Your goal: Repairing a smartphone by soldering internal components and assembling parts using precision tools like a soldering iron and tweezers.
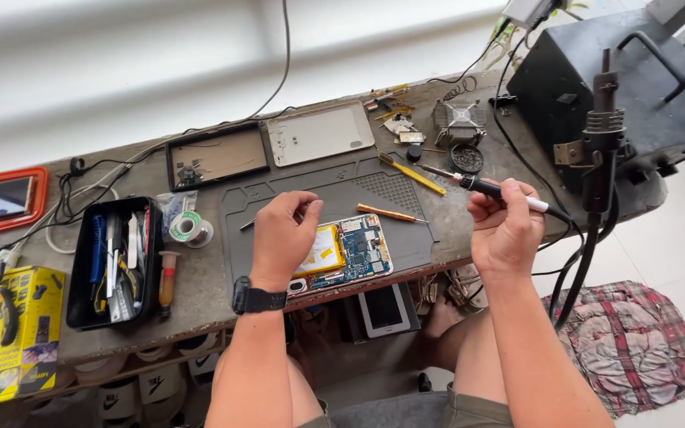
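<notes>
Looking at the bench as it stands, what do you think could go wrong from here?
The soldering iron in the right hand points its tip toward the left hand, which rests on the opened device: a slip might burn fingers. The yellow battery sits beside the blue circuit board, so stray heat could damage it.

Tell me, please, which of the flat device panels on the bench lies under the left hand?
The opened device with its blue circuit board and yellow battery exposed, on the grey mat, under the left hand. The pale back cover and dark frame lie farther back, untouched.
</notes>
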